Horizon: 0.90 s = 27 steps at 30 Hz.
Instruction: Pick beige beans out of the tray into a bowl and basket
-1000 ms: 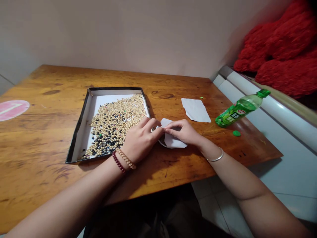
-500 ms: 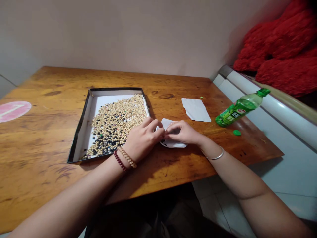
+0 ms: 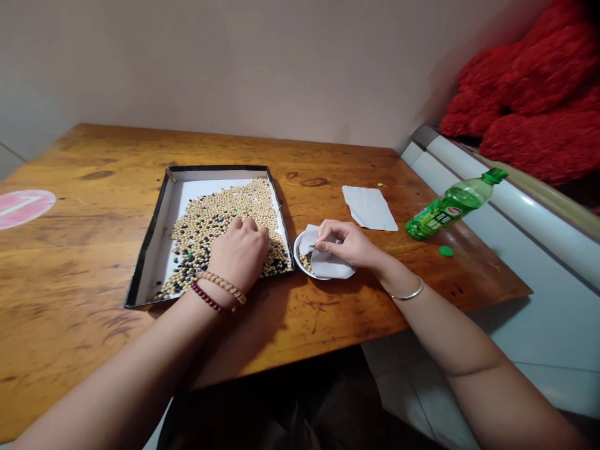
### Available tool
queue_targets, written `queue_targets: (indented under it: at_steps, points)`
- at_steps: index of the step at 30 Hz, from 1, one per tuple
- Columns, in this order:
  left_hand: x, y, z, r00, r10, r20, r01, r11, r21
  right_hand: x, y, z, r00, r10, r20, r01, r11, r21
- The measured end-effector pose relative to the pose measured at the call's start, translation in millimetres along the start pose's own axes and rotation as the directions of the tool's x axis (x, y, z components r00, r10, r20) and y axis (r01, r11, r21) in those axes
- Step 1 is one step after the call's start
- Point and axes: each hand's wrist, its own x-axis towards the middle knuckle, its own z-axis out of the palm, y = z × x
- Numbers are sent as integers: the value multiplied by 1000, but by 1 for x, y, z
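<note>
My left hand (image 3: 241, 253) reaches into a shallow black-edged box (image 3: 149, 250), its fingers curled down among the beads (image 3: 206, 231). Most of these are cream, with darker ones mixed in toward the near side; the fingertips and anything in them are hidden. Just right of the box stands a small white bowl (image 3: 297, 255) with cream beads inside. A piece of white paper (image 3: 332, 265) lies over part of the bowl. Above it, my right hand (image 3: 347, 242) pinches the edge of this paper between thumb and forefinger.
Another white sheet (image 3: 370, 208) lies farther back on the wooden table (image 3: 323, 334). Toward the right edge stands a green drink bottle (image 3: 452, 205), tilted in view, with a green cap (image 3: 445, 251) near it. A pink oval sticker (image 3: 23, 209) is at far left.
My left hand has moved left from the bowl into the box of beads. My right hand stays by the bowl, and the bowl's beads now show beneath the paper.
</note>
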Motion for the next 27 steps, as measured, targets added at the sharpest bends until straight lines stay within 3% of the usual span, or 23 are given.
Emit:
queue_targets:
  at_steps: [13,21,27]
  points:
    - [6,-7,11,997,20,77,-23,999,31,0,1,-1,994,106,-34,-108,991,-75]
    - [6,-5,7,991,10,133,-14,1000,27,1,4,-2,997,69,-36,-69,998,-4]
    - [5,-4,6,994,-22,109,21,1000,13,1,7,-4,998,61,-21,-61,998,-1]
